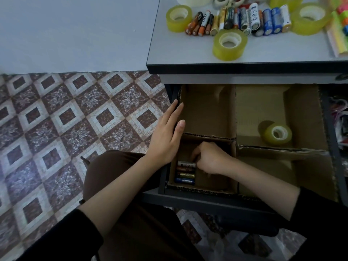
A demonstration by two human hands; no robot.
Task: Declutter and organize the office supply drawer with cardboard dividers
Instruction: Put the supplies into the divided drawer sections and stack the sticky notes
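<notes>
Inside the drawer, our closed right hand sets batteries; our open left hand steadies its edge; many batteries on the bench remain.

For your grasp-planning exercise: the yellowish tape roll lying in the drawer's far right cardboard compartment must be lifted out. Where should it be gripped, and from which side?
Come from above. The tape roll lies tilted with its open core facing up toward the camera, and cardboard walls surround the compartment, so a sideways approach looks blocked. One of the fingers probably fits inside the core, the thumb on the outer rim, pinching the ring wall.
</notes>
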